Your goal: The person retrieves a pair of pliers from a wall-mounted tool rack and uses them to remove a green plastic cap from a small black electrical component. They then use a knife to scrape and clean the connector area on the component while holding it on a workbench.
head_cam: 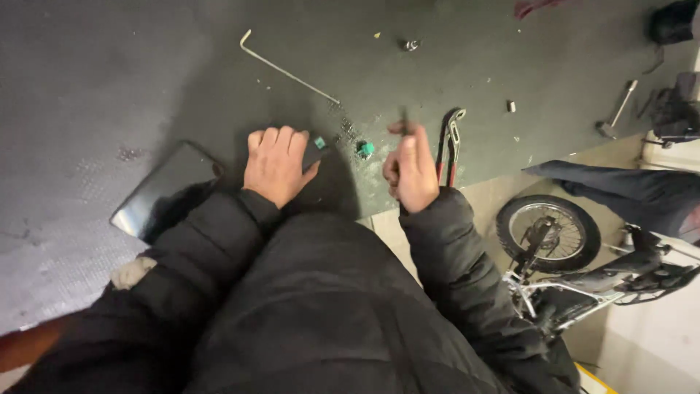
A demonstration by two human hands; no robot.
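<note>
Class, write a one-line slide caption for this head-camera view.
Left hand presses a small black part on a dark mat while the right hand grips a thin tool beside red-handled pliers.

Small black block with green tab (pixel 317 148) flat on dark mat, thin dark tool (pixel 403 119) upright, blurred

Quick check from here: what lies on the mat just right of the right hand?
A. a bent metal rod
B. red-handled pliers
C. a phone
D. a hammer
B. The red-handled pliers lie on the mat right beside the right hand; the hammer lies far off to the right, the phone is left of the left hand, and the bent rod lies farther up the mat.
</note>
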